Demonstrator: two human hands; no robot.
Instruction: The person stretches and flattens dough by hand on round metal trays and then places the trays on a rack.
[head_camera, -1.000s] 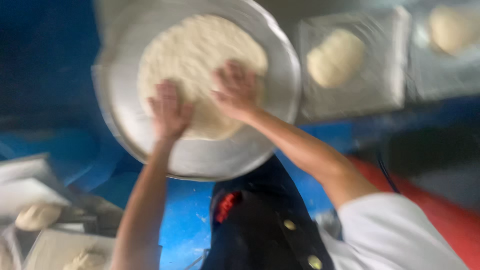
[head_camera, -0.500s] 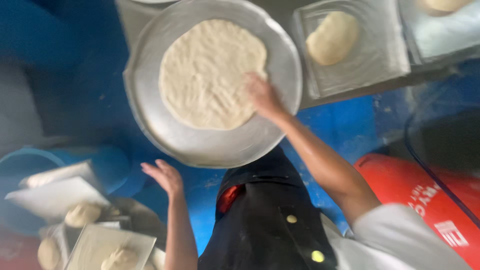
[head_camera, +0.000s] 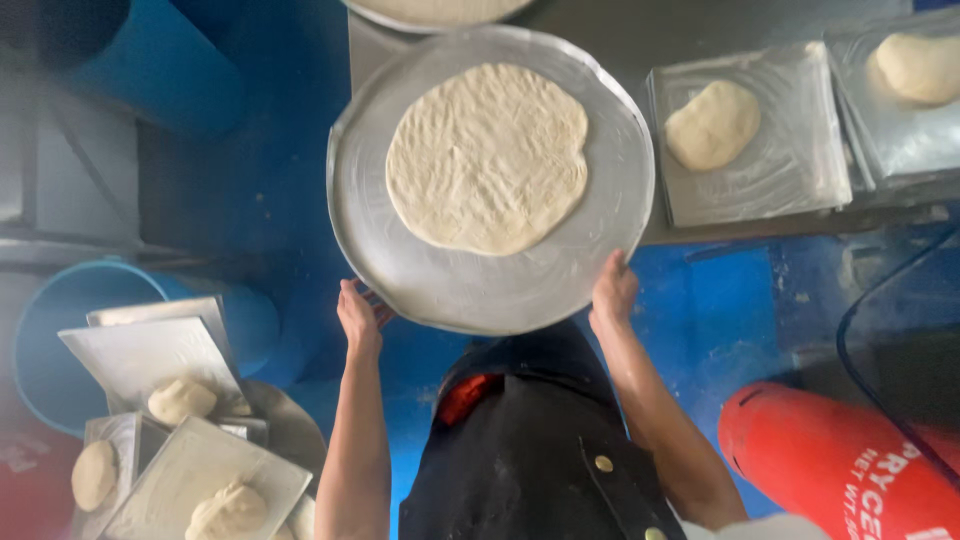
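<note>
Since the earlier frame our left hand (head_camera: 358, 318) has come up to the round metal tray (head_camera: 400, 270), and both hands now hold its near rim. At lower left, dough balls (head_camera: 180, 400) wait on square metal sheets (head_camera: 140, 350). In the upper middle, the flattened dough (head_camera: 487, 155) lies spread on the tray, so pressing seems finished. Our right hand (head_camera: 612, 292) probably grips from below. At upper right, more dough portions (head_camera: 712, 125) remain unflattened.

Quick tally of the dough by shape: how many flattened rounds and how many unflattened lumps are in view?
Flattened round on the big round pan: 1
Lumps, right-hand square trays: 2
Lumps, lower-left square trays: 3
Total: 6
</note>
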